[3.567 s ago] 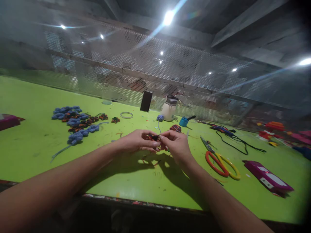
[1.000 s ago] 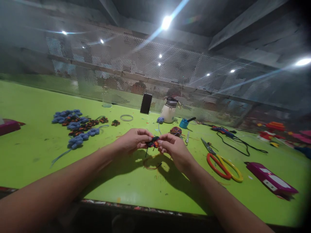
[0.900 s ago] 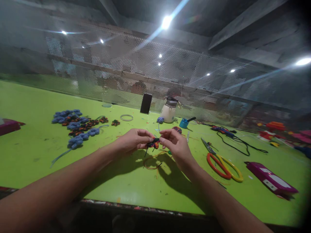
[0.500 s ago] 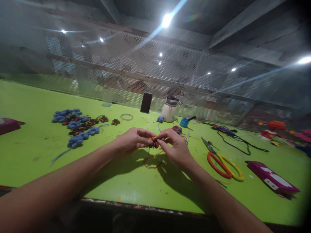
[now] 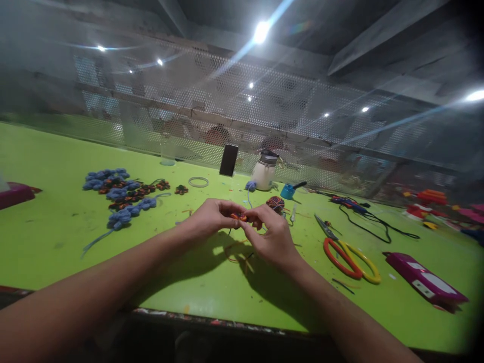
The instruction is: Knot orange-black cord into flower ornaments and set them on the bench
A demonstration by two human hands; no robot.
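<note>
Between my two hands is a small orange-and-dark yarn flower, partly covered by fingers. My left hand pinches it from the left side. My right hand closes its thumb and fingertips on its right edge. Loose orange yarn lies in a curl on the table below. Just beyond my right hand sits a ball of dark multicoloured yarn. Scissors with orange and yellow handles lie to the right, blades pointing away.
Blue yarn flowers and a single dark flower lie on the left. Behind stand a phone, a pale jug and a blue pot. A purple power strip and a black cord are at right.
Both hands have shifted slightly, and the flower is tilted flatter and more covered by the fingers. My right hand's fingers are more curled. The other things stay put.
</note>
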